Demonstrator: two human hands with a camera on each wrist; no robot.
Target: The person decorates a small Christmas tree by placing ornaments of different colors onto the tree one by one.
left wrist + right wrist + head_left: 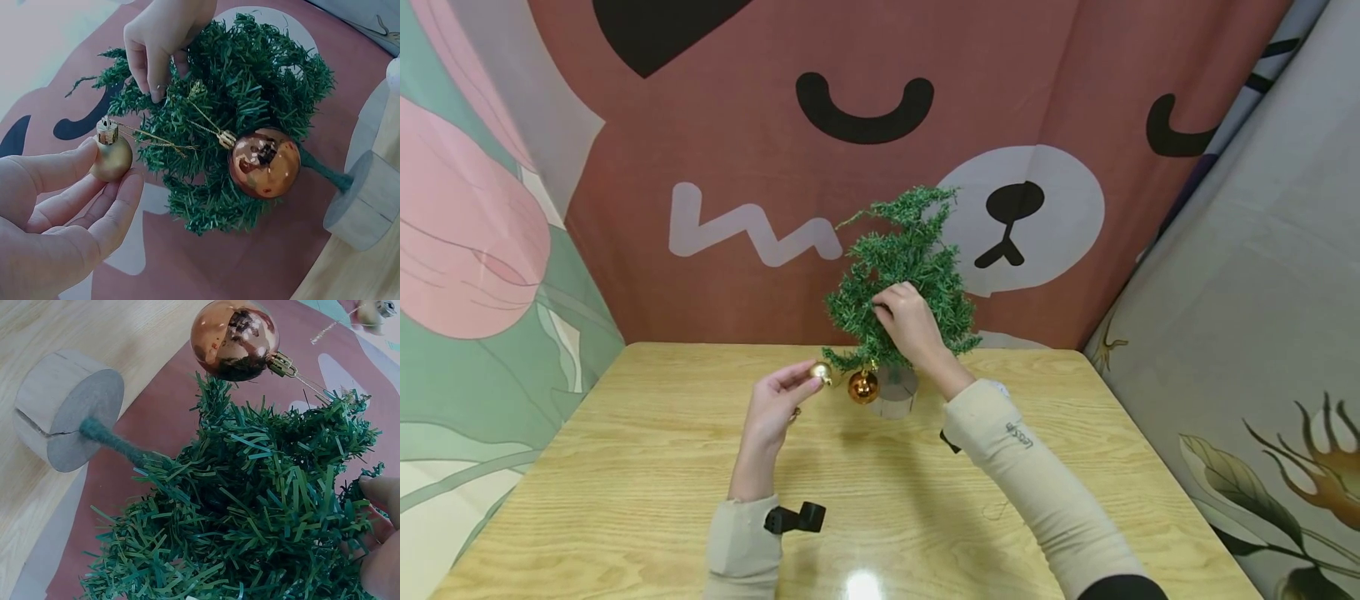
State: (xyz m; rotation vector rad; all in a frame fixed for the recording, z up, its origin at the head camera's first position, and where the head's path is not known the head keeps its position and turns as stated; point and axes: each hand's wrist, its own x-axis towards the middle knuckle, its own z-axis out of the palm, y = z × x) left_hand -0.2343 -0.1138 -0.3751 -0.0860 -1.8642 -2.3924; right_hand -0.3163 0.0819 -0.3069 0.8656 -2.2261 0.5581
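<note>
While the head view is looking down over the table point(625, 500), I am watching the left hand point(772, 410) pinching a gold bauble point(821, 372) between thumb and fingertips, just left of the small tree point(902, 275). The right hand point(908, 321) is reaching into the branches at mid-height, fingers curled in among the needles, seemingly steadying or parting a branch so a loop can be slipped on. A copper bauble point(862, 387) is hanging from a low branch, close beside the wooden base point(895, 392), which is standing on the table near the backdrop point(737, 167).

In the left wrist view, the left hand point(56, 219) is cradling the gold bauble point(111, 157), thumb above and two fingers beneath, cap up, its gold thread point(153, 139) trailing toward the tree point(237, 119); held that way, I judge, the thread is staying free. The right hand point(164, 39) is pressing its fingertips point(156, 94) down into the foliage. The copper bauble point(264, 162) is dangling by its own thread, apart from both hands, with the base point(359, 200) to the right.

From the right wrist view, the tree point(250, 512) is filling the frame, its stem planted in the base point(69, 409). The copper bauble point(235, 339) is hanging at the top, and only the right fingertips point(381, 537) are showing at the edge, touching needles; I cannot tell their grip here. No containers are appearing in any view.
</note>
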